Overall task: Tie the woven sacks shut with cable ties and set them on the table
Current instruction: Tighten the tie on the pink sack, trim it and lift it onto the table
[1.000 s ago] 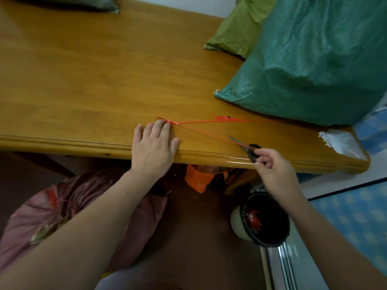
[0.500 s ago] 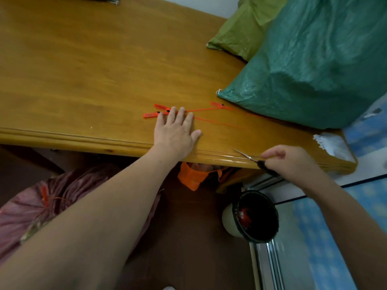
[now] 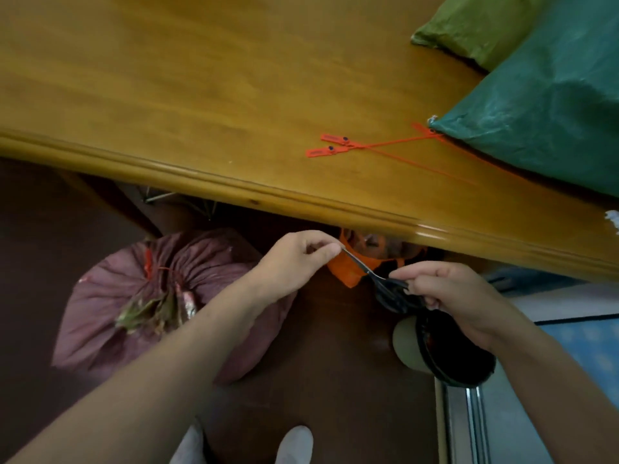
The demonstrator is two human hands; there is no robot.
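Both bare forearms reach forward; left hand [image 3: 298, 259] pinches the scissors [image 3: 363, 264] tip, right hand [image 3: 449, 293] grips their handles

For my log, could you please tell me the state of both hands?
Left hand: pinching the blade tip of the scissors.
Right hand: gripping the scissors by the handles.

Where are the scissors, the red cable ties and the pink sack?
scissors [image 3: 392, 292]: head view, dark handles.
red cable ties [image 3: 322, 151]: head view, nearer tag.
pink sack [image 3: 207, 262]: head view, upper cloth.
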